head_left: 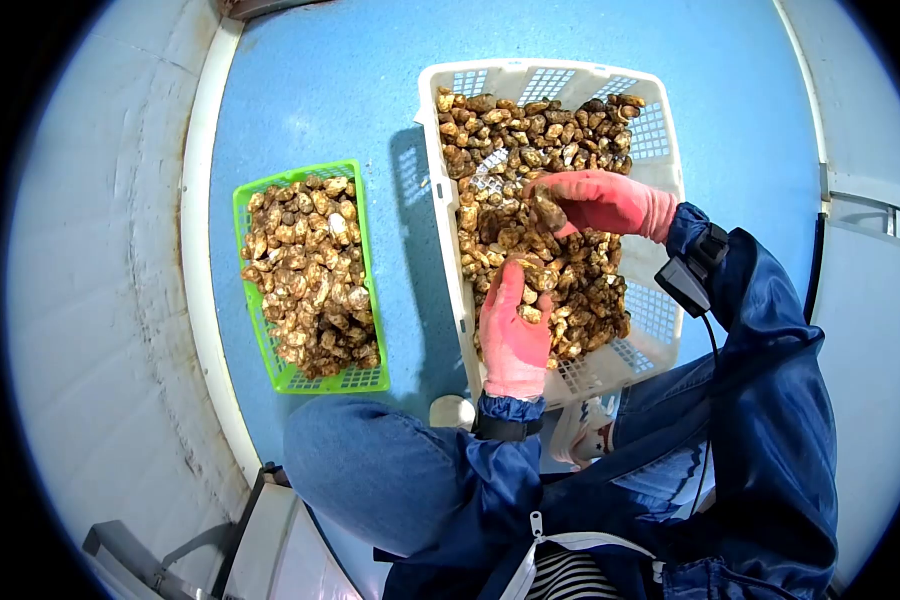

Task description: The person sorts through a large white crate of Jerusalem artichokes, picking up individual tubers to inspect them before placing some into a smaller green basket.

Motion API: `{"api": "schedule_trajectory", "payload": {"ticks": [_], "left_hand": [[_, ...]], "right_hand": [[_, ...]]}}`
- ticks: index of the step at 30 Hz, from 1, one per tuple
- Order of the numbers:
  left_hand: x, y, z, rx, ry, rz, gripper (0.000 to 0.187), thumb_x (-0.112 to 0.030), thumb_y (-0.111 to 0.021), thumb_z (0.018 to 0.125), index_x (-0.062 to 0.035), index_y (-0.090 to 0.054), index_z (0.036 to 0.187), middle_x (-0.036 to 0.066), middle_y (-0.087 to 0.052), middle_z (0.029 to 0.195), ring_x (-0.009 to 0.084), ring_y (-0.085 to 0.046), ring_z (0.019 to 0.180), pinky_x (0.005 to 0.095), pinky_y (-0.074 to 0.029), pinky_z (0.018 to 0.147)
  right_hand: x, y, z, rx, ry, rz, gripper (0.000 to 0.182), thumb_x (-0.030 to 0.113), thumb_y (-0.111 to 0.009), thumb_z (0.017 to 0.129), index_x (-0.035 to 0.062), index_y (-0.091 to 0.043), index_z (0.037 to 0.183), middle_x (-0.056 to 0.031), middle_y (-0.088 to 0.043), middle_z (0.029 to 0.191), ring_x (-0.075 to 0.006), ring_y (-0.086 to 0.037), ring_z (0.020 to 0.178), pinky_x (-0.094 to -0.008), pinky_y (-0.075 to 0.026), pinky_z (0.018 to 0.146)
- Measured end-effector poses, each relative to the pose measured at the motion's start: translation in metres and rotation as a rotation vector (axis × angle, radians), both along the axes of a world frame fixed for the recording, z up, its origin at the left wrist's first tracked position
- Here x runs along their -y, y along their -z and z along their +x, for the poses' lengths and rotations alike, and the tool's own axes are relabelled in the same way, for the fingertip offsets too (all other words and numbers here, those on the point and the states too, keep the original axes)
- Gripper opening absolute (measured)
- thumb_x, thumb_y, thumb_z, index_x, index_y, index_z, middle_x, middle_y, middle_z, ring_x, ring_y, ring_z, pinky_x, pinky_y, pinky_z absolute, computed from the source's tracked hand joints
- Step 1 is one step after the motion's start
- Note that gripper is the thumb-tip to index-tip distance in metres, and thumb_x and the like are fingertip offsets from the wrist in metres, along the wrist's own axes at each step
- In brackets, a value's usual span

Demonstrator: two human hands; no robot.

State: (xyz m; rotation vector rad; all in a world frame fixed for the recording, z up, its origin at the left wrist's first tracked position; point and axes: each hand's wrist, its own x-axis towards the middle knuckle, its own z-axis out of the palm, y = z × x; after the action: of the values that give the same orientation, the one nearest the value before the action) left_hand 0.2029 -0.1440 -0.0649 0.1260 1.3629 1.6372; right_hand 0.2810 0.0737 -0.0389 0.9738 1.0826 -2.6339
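Observation:
My right hand (600, 203), in a pink glove, pinches a dark brown, knobbly piece (547, 211) between thumb and fingers over the white crate (432, 165). Lower down, my left hand (516, 338), in a matching glove, has its fingers curled round a paler brown piece (540, 277). Under both hands lies a heap of similar brown-and-cream lumps (595, 300), finger-length or shorter, mushroom- or tuber-like. A bare patch of the crate's lattice floor (490, 170) shows left of my right hand.
To the left, a green basket (363, 255) on the blue floor (310, 90) is heaped with similar lumps. My bent knee (370, 470) is close below it. White walls (100, 250) stand at both sides. A black cable (712, 380) hangs from my right wrist.

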Motion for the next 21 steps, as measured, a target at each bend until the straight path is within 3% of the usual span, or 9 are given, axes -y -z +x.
{"api": "schedule_trajectory", "payload": {"ticks": [1,2,4,9,11,12,15,19,21], "left_hand": [[0.002,0.003,0.001,-0.524,0.168,-0.074,0.037,-0.026,-0.059,0.092,-0.0118,-0.054,0.125,-0.001,-0.052,0.125,0.009,-0.046,0.112,0.0289,-0.041,0.083],[0.003,0.007,0.001,-0.523,0.167,-0.075,0.037,-0.026,-0.059,0.092,-0.0118,-0.054,0.125,-0.001,-0.052,0.125,0.009,-0.046,0.112,0.0289,-0.041,0.083],[0.003,0.008,0.0,0.587,-0.141,0.066,0.039,-0.025,-0.062,0.09,-0.0132,-0.054,0.126,-0.002,-0.051,0.127,0.0095,-0.044,0.114,0.0301,-0.039,0.086],[-0.002,-0.002,-0.001,0.569,-0.225,-0.06,0.039,-0.022,-0.062,0.088,-0.0135,-0.053,0.125,-0.003,-0.052,0.124,0.0099,-0.049,0.104,0.0282,-0.041,0.081],[-0.007,-0.013,-0.007,0.604,-0.251,-0.25,0.038,-0.007,-0.058,0.086,-0.0045,-0.051,0.124,0.006,-0.059,0.114,0.0136,-0.055,0.098,0.0288,-0.047,0.076],[-0.009,-0.012,-0.003,0.424,-0.206,-0.315,0.029,-0.017,-0.057,0.091,-0.0081,-0.055,0.118,0.003,-0.061,0.108,0.0112,-0.057,0.086,0.0243,-0.043,0.067],[-0.012,-0.006,0.004,0.285,-0.301,-0.293,0.029,-0.02,-0.057,0.092,-0.008,-0.054,0.118,0.003,-0.061,0.106,0.0116,-0.057,0.078,0.0239,-0.043,0.065],[-0.014,-0.014,-0.001,0.318,-0.211,-0.187,0.03,-0.023,-0.059,0.091,-0.0079,-0.055,0.117,0.004,-0.062,0.106,0.0117,-0.057,0.075,0.0247,-0.043,0.063],[-0.021,-0.019,-0.003,0.524,-0.211,-0.143,0.029,-0.021,-0.056,0.093,-0.0067,-0.055,0.118,0.003,-0.063,0.102,0.0115,-0.06,0.081,0.0214,-0.044,0.059]], "right_hand": [[0.003,0.0,-0.003,-0.056,-0.05,-0.008,0.04,0.026,-0.051,0.096,0.0006,-0.049,0.127,-0.0002,-0.058,0.098,-0.0078,-0.054,0.085,-0.024,-0.048,0.076],[0.005,0.0,-0.005,-0.111,-0.099,-0.016,0.039,0.027,-0.051,0.097,0.0003,-0.05,0.125,-0.0018,-0.059,0.097,-0.0091,-0.055,0.084,-0.0243,-0.048,0.076],[0.008,0.005,-0.004,-0.125,-0.136,0.042,0.037,0.027,-0.05,0.097,0.0005,-0.051,0.123,-0.0034,-0.059,0.096,-0.0102,-0.055,0.084,-0.0246,-0.048,0.076],[0.014,0.003,-0.002,-0.068,-0.063,0.009,0.035,0.029,-0.049,0.097,0.0013,-0.052,0.119,-0.0064,-0.062,0.098,-0.0127,-0.059,0.089,-0.0267,-0.05,0.075],[0.014,0.0,0.0,-0.074,-0.011,-0.047,0.036,0.028,-0.047,0.098,0.0002,-0.052,0.119,-0.0078,-0.061,0.1,-0.0148,-0.059,0.091,-0.0288,-0.051,0.078],[0.013,-0.001,0.0,-0.084,0.036,-0.107,0.036,0.027,-0.045,0.098,-0.0009,-0.051,0.12,-0.0091,-0.061,0.103,-0.0169,-0.06,0.092,-0.0308,-0.051,0.08],[0.012,-0.003,0.002,-0.076,0.123,-0.231,0.041,0.028,-0.041,0.1,-0.0034,-0.046,0.126,-0.0133,-0.06,0.11,-0.0224,-0.061,0.1,-0.036,-0.052,0.086],[0.015,-0.015,0.0,-0.177,0.204,-0.39,0.048,0.032,-0.037,0.1,-0.0026,-0.036,0.134,-0.0157,-0.058,0.114,-0.0249,-0.059,0.106,-0.0383,-0.051,0.09],[0.017,-0.02,-0.001,-0.162,0.228,-0.34,0.049,0.032,-0.038,0.1,-0.0028,-0.035,0.134,-0.0163,-0.058,0.115,-0.0254,-0.058,0.108,-0.0377,-0.051,0.09]]}}
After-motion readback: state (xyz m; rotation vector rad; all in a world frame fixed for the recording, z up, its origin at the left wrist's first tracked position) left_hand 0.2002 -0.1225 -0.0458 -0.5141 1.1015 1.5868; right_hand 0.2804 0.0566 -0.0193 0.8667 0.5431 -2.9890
